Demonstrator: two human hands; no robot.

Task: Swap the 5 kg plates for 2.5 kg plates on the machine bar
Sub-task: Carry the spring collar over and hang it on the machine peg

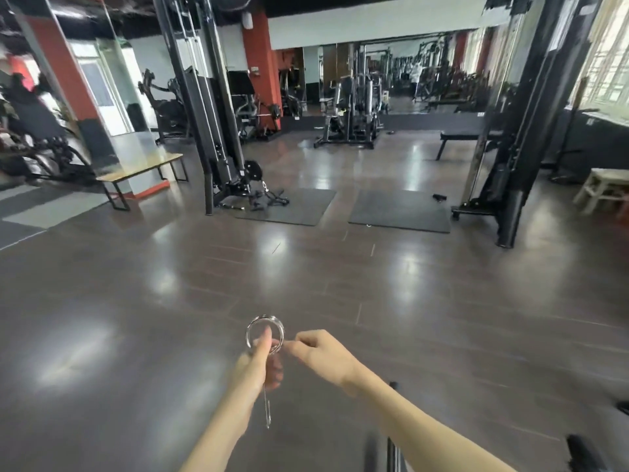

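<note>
Left grip (260,364): closed round the handles of a spring collar (264,336), thumb up across the ring, one handle end hanging below the fist.
Collar: steel coil, held in the air just ahead of the left grip and touching the right grip's fingertips; on no bar.
Right grip (321,352): just right of the left one, thumb and forefinger pinched on the ring's right edge.
Handling, collar: light, stiff and springy; smooth metal, so likely slippery. Best taken by the two handles and squeezed to open the ring; a hold on the coil alone gives no leverage.
Bar (391,451): dark blurred shaft below and right of both grips, at the bottom edge; probably the machine bar, not certain.
Plates: none seen near either grip; place cannot be told.
Handling, plates: by judgement dense and rigid, the lighter pair a one-hand lift; rim or hub the sound hold.
Floor (442,301): glossy dark tiles under both grips; a dropped collar would bounce.
</note>
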